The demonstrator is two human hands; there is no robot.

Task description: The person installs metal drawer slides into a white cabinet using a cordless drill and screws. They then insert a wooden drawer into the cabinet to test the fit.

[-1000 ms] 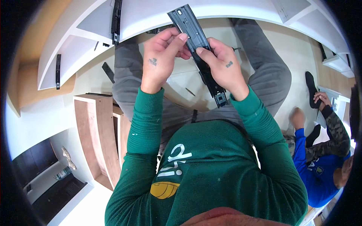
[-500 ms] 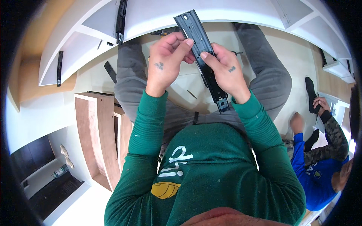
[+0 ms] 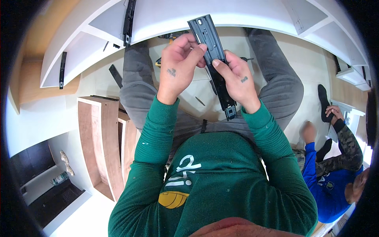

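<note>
Left hand [image 3: 177,67] and right hand [image 3: 239,81] grasp the drawer slide [image 3: 211,41], one end jutting past them toward the cabinet [image 3: 166,17].

White lettering [image 3: 185,165] shows on the green sweater [image 3: 229,170] and blue shirt [image 3: 333,203].

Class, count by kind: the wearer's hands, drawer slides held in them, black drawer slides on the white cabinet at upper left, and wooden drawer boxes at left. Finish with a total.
Wearer's hands: 2
Held drawer slide: 1
Mounted black drawer slides: 2
Visible wooden drawer boxes: 2
Total: 7
</note>
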